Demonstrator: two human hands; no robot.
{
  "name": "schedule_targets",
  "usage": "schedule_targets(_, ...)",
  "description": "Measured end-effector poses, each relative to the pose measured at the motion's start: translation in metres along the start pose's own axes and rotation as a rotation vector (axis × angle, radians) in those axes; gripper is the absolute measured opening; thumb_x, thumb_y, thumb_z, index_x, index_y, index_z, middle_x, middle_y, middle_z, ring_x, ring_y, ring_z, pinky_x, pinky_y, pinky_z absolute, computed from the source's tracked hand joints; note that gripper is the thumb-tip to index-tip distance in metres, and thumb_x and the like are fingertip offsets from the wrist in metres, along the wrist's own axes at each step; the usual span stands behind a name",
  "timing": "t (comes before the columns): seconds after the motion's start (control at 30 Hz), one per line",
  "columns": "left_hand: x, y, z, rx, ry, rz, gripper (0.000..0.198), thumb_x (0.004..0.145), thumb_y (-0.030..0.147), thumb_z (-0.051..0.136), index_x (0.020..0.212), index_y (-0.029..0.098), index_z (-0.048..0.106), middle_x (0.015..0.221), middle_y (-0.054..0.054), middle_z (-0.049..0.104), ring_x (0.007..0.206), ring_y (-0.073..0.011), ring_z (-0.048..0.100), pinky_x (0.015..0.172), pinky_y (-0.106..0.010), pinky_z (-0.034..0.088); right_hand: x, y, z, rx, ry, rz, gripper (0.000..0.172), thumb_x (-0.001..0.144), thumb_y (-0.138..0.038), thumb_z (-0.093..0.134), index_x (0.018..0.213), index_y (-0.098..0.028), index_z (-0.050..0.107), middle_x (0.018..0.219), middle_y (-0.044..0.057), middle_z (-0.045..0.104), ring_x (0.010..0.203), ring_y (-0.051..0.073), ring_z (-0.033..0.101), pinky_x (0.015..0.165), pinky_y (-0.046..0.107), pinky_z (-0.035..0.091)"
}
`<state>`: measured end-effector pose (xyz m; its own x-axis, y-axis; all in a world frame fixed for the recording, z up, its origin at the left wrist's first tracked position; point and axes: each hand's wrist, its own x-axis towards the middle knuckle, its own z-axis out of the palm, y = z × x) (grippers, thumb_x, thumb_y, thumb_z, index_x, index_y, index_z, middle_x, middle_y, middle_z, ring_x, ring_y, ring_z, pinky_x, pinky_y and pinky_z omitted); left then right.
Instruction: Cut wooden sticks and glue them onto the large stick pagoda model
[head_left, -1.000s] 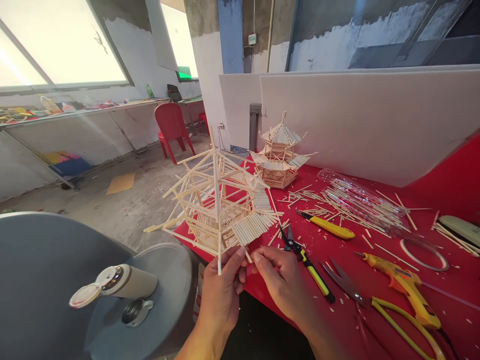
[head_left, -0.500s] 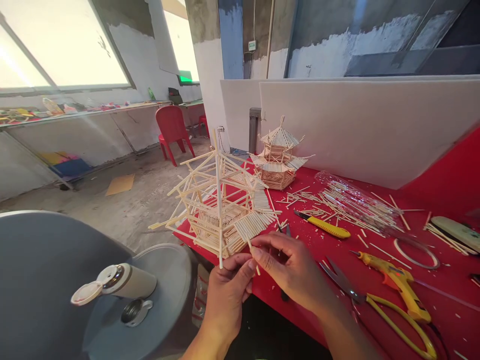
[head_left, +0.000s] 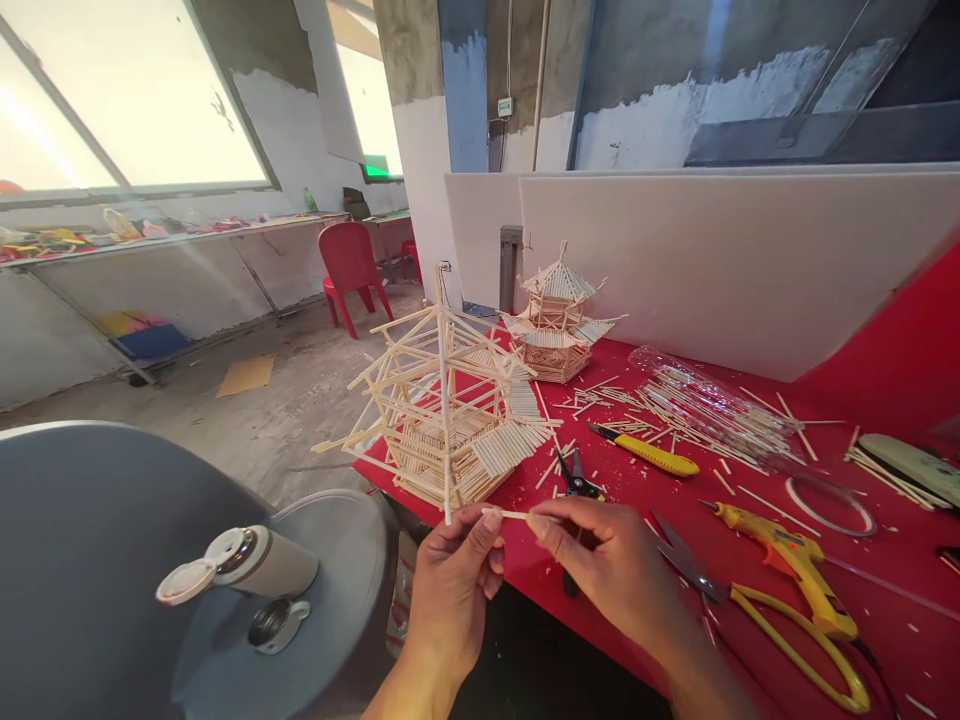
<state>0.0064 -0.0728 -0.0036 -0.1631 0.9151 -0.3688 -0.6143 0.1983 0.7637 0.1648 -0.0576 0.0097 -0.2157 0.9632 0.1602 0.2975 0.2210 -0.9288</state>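
Between my two hands a short thin wooden stick (head_left: 513, 514) lies level. My left hand (head_left: 459, 560) pinches its left end and my right hand (head_left: 589, 550) pinches its right end. Just beyond them stands a pavilion model (head_left: 446, 400) built of wooden sticks, its upper roof an open frame and part of its lower roof covered with a row of sticks. Black-bladed cutting pliers (head_left: 576, 480) lie behind my right hand, partly hidden by it. Further back is a second, more fully covered pavilion model (head_left: 559, 320).
On the red table (head_left: 622, 625) lie a yellow utility knife (head_left: 649, 452), scissors (head_left: 720, 590), a yellow glue gun (head_left: 787, 560), a plastic bag of sticks (head_left: 712, 410) and scattered stick pieces. A grey stool (head_left: 345, 540) at left holds an open flask (head_left: 262, 560) and its cup (head_left: 277, 625).
The stick has turned from steep to level, and my right hand has moved slightly down and right, away from the model's lower roof. The view has shifted a little.
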Motion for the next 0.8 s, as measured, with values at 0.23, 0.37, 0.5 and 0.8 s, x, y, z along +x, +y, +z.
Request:
schedule_targets(0.23,0.007,0.002,0.006,-0.063,0.054,0.074,0.032,0.059,0.032,0.089,0.069,0.014,0.065,0.052,0.004,0.056,0.043,-0.0048,0.045,0.039,-0.016,0.031,0.003,-0.006,0.032,0.136,-0.052,0.042,0.034,0.095,-0.043,0.052,0.081,-0.02,0.073,0.064,0.0,0.067,0.058,0.013,0.06,0.055,0.021,0.047)
schedule_targets(0.37,0.011,0.004,0.009,-0.048,0.019,0.052,0.032,0.062,0.033,0.087,0.062,0.014,0.061,0.049,0.005,0.052,0.042,-0.0054,0.045,0.039,-0.016,0.031,0.016,-0.008,0.048,0.4,-0.004,0.183,0.037,0.088,-0.052,0.06,0.078,-0.018,0.073,0.058,-0.001,0.063,0.05,0.012,0.058,0.044,0.019,0.044)
schedule_targets(0.5,0.016,0.006,0.01,-0.044,0.034,0.051,0.032,0.062,0.033,0.086,0.061,0.014,0.06,0.051,0.005,0.052,0.043,-0.0049,0.044,0.039,-0.016,0.027,0.026,-0.013,0.052,0.455,0.053,0.23,0.039,0.081,-0.053,0.065,0.067,-0.017,0.071,0.05,-0.001,0.059,0.043,0.01,0.053,0.04,0.02,0.045)
schedule_targets(0.8,0.022,0.007,0.012,-0.034,0.071,0.044,0.037,0.058,0.034,0.087,0.057,0.014,0.056,0.049,0.005,0.05,0.042,-0.005,0.042,0.038,-0.017,0.026,0.028,-0.004,0.059,0.481,0.071,0.232,0.033,0.084,-0.046,0.065,0.071,-0.017,0.069,0.055,-0.001,0.063,0.048,0.011,0.057,0.043,0.019,0.046)
